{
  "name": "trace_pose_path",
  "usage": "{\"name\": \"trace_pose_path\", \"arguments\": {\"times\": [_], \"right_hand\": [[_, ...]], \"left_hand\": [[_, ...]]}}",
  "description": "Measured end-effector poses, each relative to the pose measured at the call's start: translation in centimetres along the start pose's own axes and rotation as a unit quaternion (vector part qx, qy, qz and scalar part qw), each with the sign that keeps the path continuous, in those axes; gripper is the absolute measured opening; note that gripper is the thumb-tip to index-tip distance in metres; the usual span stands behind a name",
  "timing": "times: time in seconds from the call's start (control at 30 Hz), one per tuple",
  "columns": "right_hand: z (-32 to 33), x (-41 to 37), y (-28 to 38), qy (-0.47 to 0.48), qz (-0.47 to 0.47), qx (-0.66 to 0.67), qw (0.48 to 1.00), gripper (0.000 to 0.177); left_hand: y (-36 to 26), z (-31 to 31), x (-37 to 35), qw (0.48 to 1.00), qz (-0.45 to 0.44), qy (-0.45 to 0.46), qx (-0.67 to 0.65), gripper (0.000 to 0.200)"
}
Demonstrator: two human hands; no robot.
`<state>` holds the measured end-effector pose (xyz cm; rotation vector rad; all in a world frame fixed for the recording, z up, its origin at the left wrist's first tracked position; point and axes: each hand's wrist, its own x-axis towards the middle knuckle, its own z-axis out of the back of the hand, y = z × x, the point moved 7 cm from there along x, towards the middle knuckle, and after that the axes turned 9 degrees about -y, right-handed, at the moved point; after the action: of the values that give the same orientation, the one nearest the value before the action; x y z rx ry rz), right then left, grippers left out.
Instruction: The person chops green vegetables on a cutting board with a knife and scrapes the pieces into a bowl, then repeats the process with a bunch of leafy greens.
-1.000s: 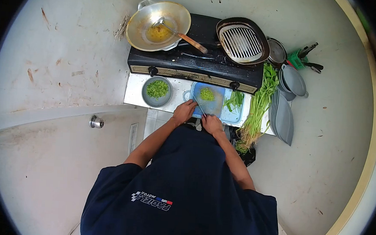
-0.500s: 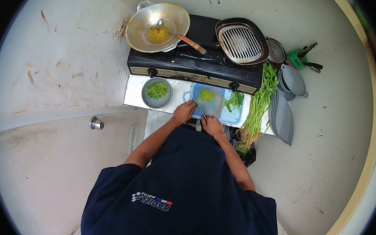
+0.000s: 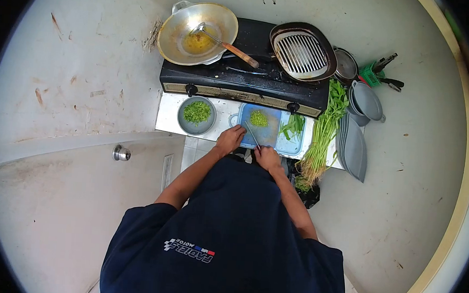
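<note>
A blue cutting board [image 3: 267, 133] lies on the white counter in front of the stove, with a small heap of chopped greens [image 3: 258, 118] on its far part. My right hand [image 3: 266, 157] grips a knife [image 3: 252, 134] whose blade angles up over the board. My left hand [image 3: 229, 140] rests on the board's near left corner, fingers curled. A grey bowl of chopped greens [image 3: 197, 113] stands left of the board.
A black two-burner stove [image 3: 244, 80] carries a wok with yellow oil and a spatula [image 3: 197, 31] and a square grill pan [image 3: 302, 49]. Leafy stalks [image 3: 322, 136] lie on the right, beside grey plates [image 3: 352, 145] and a green basket [image 3: 369, 73]. A tray [image 3: 292, 129] holds more leaves.
The knife blade has shifted slightly to the right across the board. Both hands stay at the board's near edge with almost no other movement.
</note>
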<state>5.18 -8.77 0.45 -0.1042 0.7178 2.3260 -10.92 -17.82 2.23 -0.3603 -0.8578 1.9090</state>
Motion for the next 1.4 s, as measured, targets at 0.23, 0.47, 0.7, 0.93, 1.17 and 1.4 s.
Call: {"name": "trace_pose_path", "arguments": {"times": [0.23, 0.47, 0.7, 0.93, 1.17, 1.4], "right_hand": [[-1.0, 0.5, 0.3, 0.003, 0.025, 0.037, 0.999, 0.044], [-1.0, 1.2, 1.8, 0.011, 0.038, -0.006, 0.999, 0.046], [-0.8, 0.7, 1.1, -0.011, 0.041, -0.011, 0.999, 0.047], [0.4, 0.0, 0.8, -0.007, 0.027, 0.001, 1.0, 0.049], [-0.5, 0.7, 1.8, 0.035, 0.042, -0.011, 0.998, 0.047], [-1.4, 1.3, 1.8, 0.023, 0.049, -0.027, 0.998, 0.046]], "left_hand": [[0.2, -0.2, 0.0, 1.0, 0.005, 0.005, 0.001, 0.014], [-0.2, 0.2, 0.2, 1.0, 0.004, 0.019, -0.01, 0.015], [0.5, -0.1, -0.1, 1.0, 0.018, 0.003, -0.003, 0.015], [0.3, 0.1, 0.0, 0.999, 0.038, 0.024, -0.008, 0.013], [0.6, -0.2, 0.0, 1.0, 0.021, 0.005, -0.01, 0.011], [0.4, -0.1, -0.1, 0.999, 0.03, 0.004, -0.015, 0.01]]}}
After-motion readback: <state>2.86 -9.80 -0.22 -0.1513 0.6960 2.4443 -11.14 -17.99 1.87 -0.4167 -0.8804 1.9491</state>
